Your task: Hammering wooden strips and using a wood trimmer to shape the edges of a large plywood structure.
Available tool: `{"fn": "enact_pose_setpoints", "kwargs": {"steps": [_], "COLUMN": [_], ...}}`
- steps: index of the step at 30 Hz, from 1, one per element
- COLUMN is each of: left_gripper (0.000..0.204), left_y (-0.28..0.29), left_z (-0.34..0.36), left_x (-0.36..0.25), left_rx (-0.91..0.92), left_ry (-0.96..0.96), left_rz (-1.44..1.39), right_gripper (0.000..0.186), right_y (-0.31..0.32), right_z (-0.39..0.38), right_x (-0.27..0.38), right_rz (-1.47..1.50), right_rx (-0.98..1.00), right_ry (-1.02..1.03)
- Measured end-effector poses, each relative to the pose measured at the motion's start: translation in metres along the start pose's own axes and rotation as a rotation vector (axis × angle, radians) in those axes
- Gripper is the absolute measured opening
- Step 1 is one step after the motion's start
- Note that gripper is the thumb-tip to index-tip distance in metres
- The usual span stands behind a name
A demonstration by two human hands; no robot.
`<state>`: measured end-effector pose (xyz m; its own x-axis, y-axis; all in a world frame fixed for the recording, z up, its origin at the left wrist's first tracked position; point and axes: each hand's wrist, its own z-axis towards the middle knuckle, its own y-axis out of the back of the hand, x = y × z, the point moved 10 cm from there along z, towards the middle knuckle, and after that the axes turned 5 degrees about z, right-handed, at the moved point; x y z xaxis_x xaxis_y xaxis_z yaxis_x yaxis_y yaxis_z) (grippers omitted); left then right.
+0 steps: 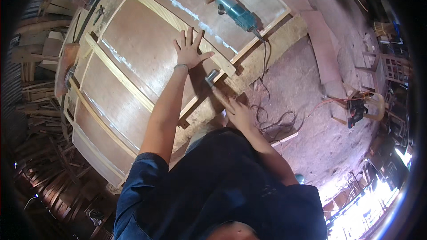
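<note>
My left hand (190, 53) lies with its fingers spread across a pale wooden strip (155, 9), pressing it against a large brown panel (138, 40). The wrist wears a band. In my right hand (241, 114) is a hammer (219, 93), gripped by its wooden handle. Its metal head is close to the strip's near end, apart from my left hand. White glue-like streaks (171, 2) run along the panel beside the strip. A second pale strip (118, 72) crosses the panel to the left.
A teal corded power tool (235, 12) rests on the panel's far right part. Its black cable (265, 62) trails onto the floor in loops. A long bar clamp (94, 1) stands at the far left edge. Scrap wood (40, 93) is piled left; a plastic chair (378, 106) stands right.
</note>
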<state>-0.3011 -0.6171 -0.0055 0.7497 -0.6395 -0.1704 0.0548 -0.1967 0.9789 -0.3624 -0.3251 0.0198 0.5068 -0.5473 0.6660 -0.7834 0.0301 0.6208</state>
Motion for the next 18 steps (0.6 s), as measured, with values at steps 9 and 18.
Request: {"fn": "enact_pose_setpoints", "kwargs": {"steps": [9, 18], "left_gripper": [0.106, 0.106], "left_y": [0.000, -0.002], "left_z": [0.006, 0.003], "left_x": [0.004, 0.003], "left_rx": [-0.016, -0.020], "left_ry": [0.023, 0.040], "left_rz": [0.001, -0.005], "right_gripper": [0.049, 0.050], "right_y": [-0.003, 0.008], "right_z": [0.001, 0.008], "right_x": [-0.008, -0.004], "right_rz": [-0.004, 0.030], "right_rx": [0.050, 0.082], "right_ry": [-0.064, -0.094]}}
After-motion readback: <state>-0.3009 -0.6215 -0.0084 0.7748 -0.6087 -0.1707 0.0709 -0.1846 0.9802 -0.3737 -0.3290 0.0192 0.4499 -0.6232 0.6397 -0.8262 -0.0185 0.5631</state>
